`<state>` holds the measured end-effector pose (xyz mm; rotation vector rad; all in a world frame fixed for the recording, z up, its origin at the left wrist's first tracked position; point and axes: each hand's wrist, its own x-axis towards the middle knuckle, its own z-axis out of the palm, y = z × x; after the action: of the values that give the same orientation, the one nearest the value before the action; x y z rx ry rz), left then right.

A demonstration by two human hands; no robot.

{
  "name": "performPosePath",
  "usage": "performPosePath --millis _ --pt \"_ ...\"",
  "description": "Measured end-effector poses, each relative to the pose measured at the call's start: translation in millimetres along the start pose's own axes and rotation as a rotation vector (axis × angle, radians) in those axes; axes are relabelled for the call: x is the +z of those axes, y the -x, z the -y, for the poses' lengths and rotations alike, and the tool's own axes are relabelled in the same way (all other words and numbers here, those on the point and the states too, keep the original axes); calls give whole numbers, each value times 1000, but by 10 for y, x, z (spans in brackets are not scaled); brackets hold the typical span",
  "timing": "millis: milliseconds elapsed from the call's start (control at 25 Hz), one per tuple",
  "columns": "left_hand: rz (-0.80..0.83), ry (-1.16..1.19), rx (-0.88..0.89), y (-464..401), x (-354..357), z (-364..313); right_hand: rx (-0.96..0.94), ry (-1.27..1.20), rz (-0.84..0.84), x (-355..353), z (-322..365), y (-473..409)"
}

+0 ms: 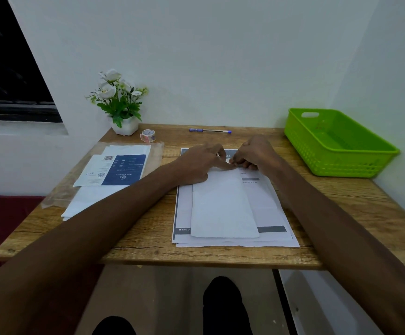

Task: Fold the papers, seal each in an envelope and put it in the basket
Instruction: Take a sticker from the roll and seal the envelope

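Note:
A white envelope (pixel 223 206) lies lengthwise on a stack of printed papers (pixel 269 204) in the middle of the wooden table (pixel 148 228). My left hand (pixel 196 163) presses flat on the envelope's far end, its fingers reaching to the top edge. My right hand (pixel 254 153) is beside it, fingers pinched together at that same far edge; what they pinch is too small to tell. The green basket (pixel 337 141) stands empty at the table's far right.
A packet of envelopes in clear plastic (pixel 114 170) lies at the left. A roll of tape (pixel 148 135), a blue pen (pixel 210 130) and a potted white flower (pixel 119 102) stand along the far edge by the wall.

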<state>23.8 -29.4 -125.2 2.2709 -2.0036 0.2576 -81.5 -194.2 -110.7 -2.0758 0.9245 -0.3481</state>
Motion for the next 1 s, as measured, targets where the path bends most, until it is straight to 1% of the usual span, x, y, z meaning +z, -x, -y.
performPosePath --millis 120,280,520,760,1000 --pt "13 42 -14 -8 17 23 -13 -4 -12 -3 -25 -14" --pt "-32 133 -47 0 32 60 0 15 -27 7 -24 -40" --pt "-101 159 -61 8 73 43 -8 47 -42 21 -40 -68" --pt "-127 38 -69 -34 125 -49 -37 35 -52 4 -78 -70" --pt "-110 16 -59 -21 103 -72 -43 66 -96 46 -88 -90"
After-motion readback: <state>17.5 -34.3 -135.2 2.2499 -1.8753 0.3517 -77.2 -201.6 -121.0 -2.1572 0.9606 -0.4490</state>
